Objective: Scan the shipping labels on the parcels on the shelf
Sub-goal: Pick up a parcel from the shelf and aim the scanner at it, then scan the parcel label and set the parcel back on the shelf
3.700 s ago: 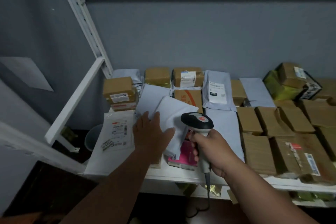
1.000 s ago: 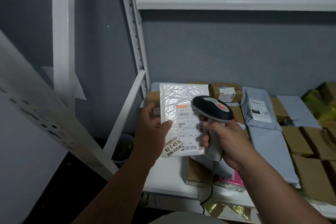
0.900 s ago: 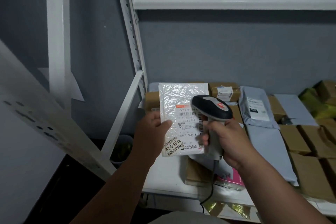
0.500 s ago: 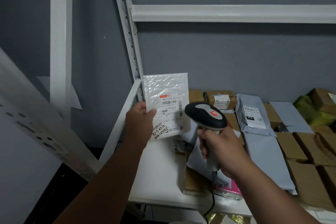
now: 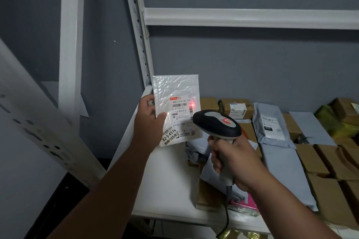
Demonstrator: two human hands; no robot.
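My left hand (image 5: 149,122) holds a white bubble mailer (image 5: 175,91) upright above the left end of the shelf, thumb across its front. Its shipping label (image 5: 180,114) faces me, and a red light spot glows on the barcode at the label's right edge. My right hand (image 5: 233,159) grips the handle of a black and grey barcode scanner (image 5: 216,124), whose head points at the mailer from the right. The scanner's cable hangs down past the shelf's front edge.
The white shelf (image 5: 165,180) carries grey poly mailers (image 5: 270,126) and several brown cardboard boxes (image 5: 318,161) to the right. A pink parcel (image 5: 250,203) lies under my right wrist. White shelf uprights (image 5: 139,25) stand at left, and a crossbeam (image 5: 252,18) runs above.
My left hand lifted the bubble mailer off the shelf and now holds it up and to the left. The scanner stays aimed at it, and a red spot now shows on the label.
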